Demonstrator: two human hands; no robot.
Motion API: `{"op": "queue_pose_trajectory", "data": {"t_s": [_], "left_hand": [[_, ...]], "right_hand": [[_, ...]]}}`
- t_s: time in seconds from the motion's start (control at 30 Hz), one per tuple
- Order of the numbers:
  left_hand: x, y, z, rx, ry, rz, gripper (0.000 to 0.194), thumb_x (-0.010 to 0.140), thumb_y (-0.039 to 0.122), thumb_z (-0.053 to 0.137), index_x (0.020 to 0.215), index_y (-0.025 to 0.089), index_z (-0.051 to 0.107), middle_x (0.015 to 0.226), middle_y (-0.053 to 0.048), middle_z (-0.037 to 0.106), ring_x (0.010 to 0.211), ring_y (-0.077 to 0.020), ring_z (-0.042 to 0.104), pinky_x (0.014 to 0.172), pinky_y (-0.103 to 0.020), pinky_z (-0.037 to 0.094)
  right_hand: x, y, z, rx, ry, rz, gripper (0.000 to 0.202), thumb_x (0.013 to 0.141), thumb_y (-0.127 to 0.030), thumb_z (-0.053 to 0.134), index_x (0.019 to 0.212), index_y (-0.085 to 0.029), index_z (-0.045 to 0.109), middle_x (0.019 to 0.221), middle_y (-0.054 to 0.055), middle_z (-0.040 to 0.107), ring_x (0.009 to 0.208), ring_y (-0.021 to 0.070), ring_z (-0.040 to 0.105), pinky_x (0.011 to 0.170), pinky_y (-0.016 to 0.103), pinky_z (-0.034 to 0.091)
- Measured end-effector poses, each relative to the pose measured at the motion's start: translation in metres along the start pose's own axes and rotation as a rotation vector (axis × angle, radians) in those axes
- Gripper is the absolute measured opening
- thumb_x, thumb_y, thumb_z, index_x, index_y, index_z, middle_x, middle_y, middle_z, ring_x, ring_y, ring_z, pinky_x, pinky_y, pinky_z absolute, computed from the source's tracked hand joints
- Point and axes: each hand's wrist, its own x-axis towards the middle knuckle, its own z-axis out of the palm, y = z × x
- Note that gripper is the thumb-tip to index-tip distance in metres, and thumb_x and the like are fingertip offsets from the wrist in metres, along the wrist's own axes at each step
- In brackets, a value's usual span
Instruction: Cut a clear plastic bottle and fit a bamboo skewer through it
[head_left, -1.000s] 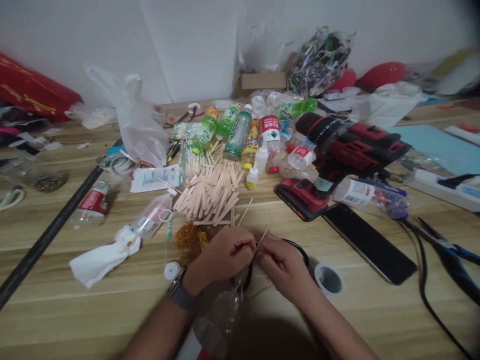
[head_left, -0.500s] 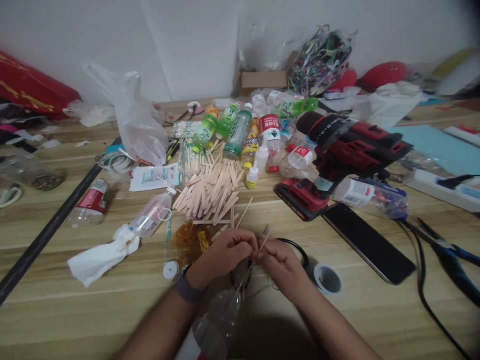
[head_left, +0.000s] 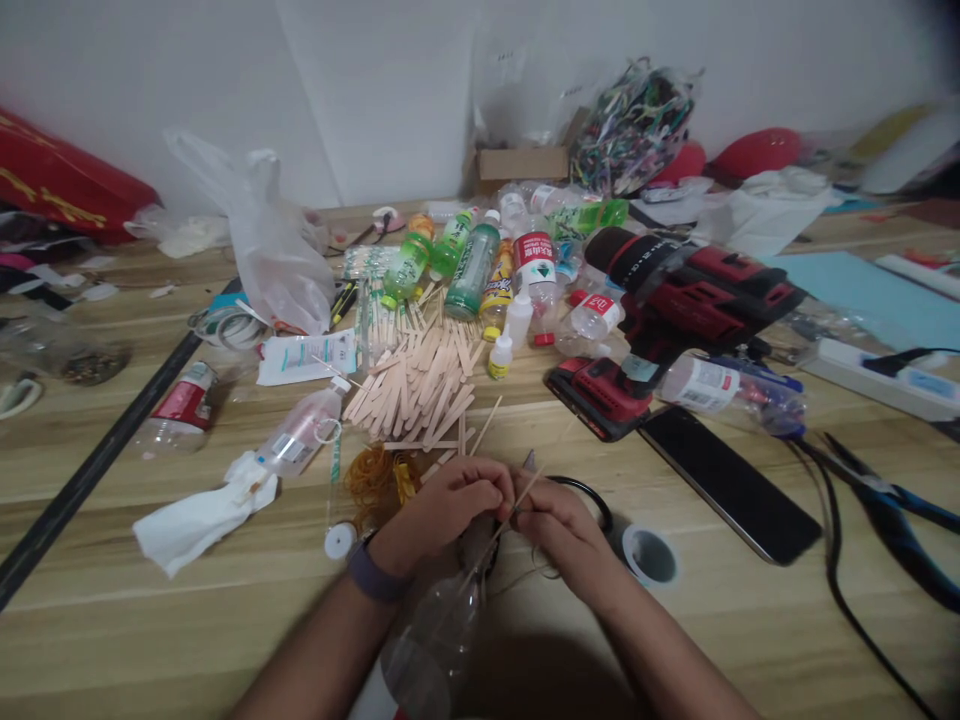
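Observation:
Close together at the lower middle, both of my hands are closed around a small work spot. My right hand pinches a thin wooden stick that slants up to the right between the hands. The fingers of my left hand are curled and pressed together beside the stick; what they grip is hidden. Below the hands lies a clear plastic bottle between my forearms, its narrow end towards the stick. A loop of thin string or wire hangs near my right fingers, too blurred to name.
Flat wooden sticks lie heaped ahead, with rubber bands nearer. Drink bottles crowd behind. To the right are a red cordless drill, a phone, a tape roll and pliers. A dark bar crosses the left.
The thin stick leans slightly more to the right at its upper end. My hands stay almost in place, and the view has shifted a little.

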Motion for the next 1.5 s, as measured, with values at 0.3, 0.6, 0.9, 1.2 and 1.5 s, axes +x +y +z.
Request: {"op": "queue_pose_trajectory", "data": {"t_s": [0.3,0.6,0.9,1.2,1.5], "left_hand": [[-0.001,0.006,0.003,0.004,0.002,0.013,0.008,0.062,0.024,0.05,0.055,0.02,0.052,0.055,0.004,0.047,0.056,-0.0108,0.038,0.056,-0.025,0.031],[-0.001,0.002,0.005,-0.053,0.032,-0.027,0.01,0.06,0.03,0.05,0.056,0.021,0.05,0.055,0.004,0.045,0.056,-0.0121,0.035,0.056,-0.026,0.029],[0.0,0.0,0.003,-0.109,-0.019,0.001,0.006,0.061,0.025,0.051,0.057,0.02,0.051,0.054,0.005,0.045,0.054,-0.0104,0.036,0.054,-0.025,0.028],[-0.001,0.001,0.004,-0.143,-0.013,-0.006,0.008,0.062,0.025,0.053,0.056,0.02,0.052,0.053,0.004,0.046,0.054,-0.0104,0.037,0.055,-0.025,0.029],[-0.002,0.002,0.002,-0.067,0.036,-0.001,0.008,0.063,0.026,0.052,0.058,0.019,0.054,0.054,0.004,0.047,0.055,-0.0105,0.038,0.055,-0.024,0.03]], "right_hand": [[-0.002,0.005,0.002,-0.113,0.044,-0.07,0.021,0.083,-0.014,0.046,0.063,-0.021,0.046,0.064,-0.002,0.047,0.062,0.0138,0.047,0.059,0.026,0.035],[-0.004,0.008,0.003,-0.161,0.022,-0.105,0.025,0.089,-0.018,0.044,0.064,-0.021,0.047,0.066,0.0,0.051,0.065,0.0155,0.049,0.06,0.028,0.037],[-0.004,0.009,0.003,-0.153,0.013,-0.128,0.027,0.091,-0.018,0.043,0.064,-0.021,0.039,0.063,-0.002,0.045,0.062,0.0141,0.046,0.059,0.027,0.035],[-0.001,-0.002,-0.004,-0.165,-0.046,-0.131,0.021,0.087,-0.013,0.041,0.07,-0.022,0.049,0.069,-0.001,0.051,0.068,0.015,0.052,0.062,0.025,0.04],[-0.002,-0.002,0.002,-0.297,0.071,-0.179,0.022,0.088,-0.008,0.04,0.072,-0.021,0.048,0.066,-0.002,0.049,0.064,0.0136,0.049,0.058,0.024,0.034]]}}
